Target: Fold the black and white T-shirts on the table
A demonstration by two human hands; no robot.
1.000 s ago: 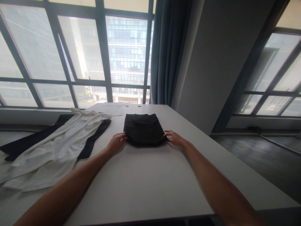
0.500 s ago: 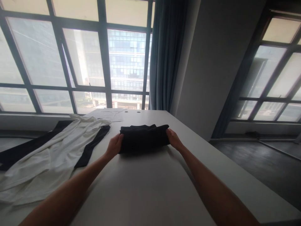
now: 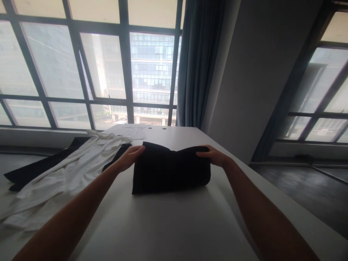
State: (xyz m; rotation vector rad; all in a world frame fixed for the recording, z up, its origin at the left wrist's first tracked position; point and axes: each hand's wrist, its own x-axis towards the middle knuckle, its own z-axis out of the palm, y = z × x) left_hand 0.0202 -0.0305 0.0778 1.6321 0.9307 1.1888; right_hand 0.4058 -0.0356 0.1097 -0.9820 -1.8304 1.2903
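A folded black garment is held up between my two hands over the white table; its exact kind does not show. My left hand pinches its upper left corner, thumb along the top edge. At the upper right corner, my right hand grips the cloth with the fingers closed round it. The top edge sags in the middle, and the lower edge hangs at or just above the tabletop; I cannot tell whether it touches.
To the left, a white garment lies spread over black clothing. White sheets lie at the table's far end. Beyond stand windows, a blue curtain and a grey pillar. The table's right edge borders dark floor.
Both hands have come nearer and moved further apart, bringing the folded black garment along. It now hangs taller and wider in view. The view has turned slightly left.
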